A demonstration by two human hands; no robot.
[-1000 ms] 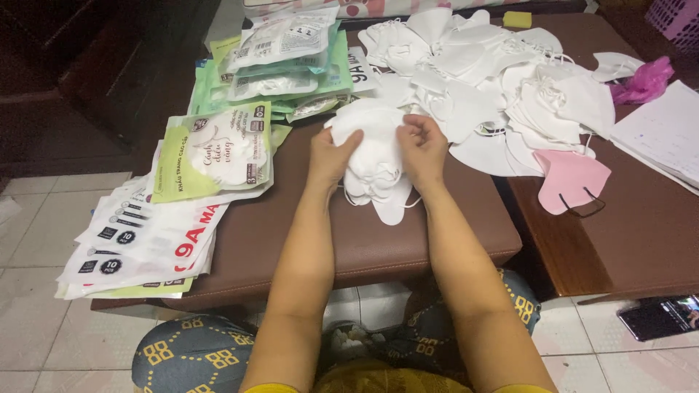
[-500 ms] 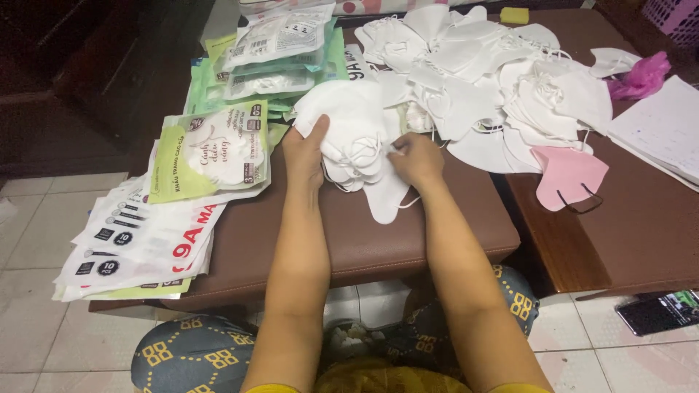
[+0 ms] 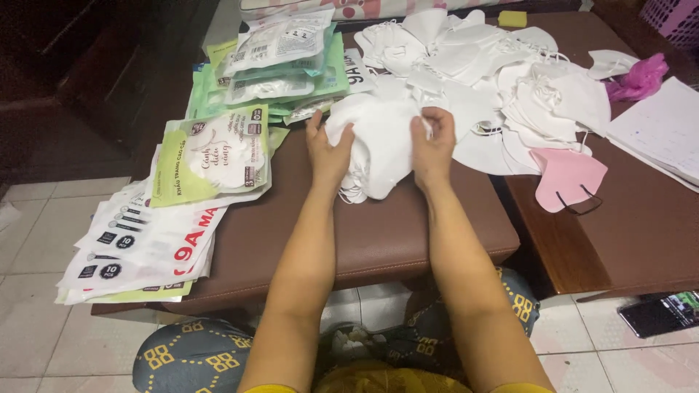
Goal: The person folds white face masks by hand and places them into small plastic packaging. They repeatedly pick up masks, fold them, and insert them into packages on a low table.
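Both hands clamp one stack of white masks [image 3: 378, 145] at the brown counter [image 3: 378, 233] centre: your left hand [image 3: 329, 149] and right hand [image 3: 433, 142] grip opposite edges, apparently squaring the stack. Loose masks [image 3: 495, 80] lie just beyond.

Green-and-white flat pouch [image 3: 212, 156] near the tabletop [image 3: 378, 233] left edge, label side up w/ a pale oval panel. Below it, a fanned stack of white flat packs [image 3: 142, 251] w/ red and black print, hanging over the front-left corner. Toward the back-left corner, a pile of clear and mint-green filled bags [image 3: 280, 62], approx. rectangular. Phone [image 3: 666, 313] w/ dark screen on the floor, off the front-right corner.
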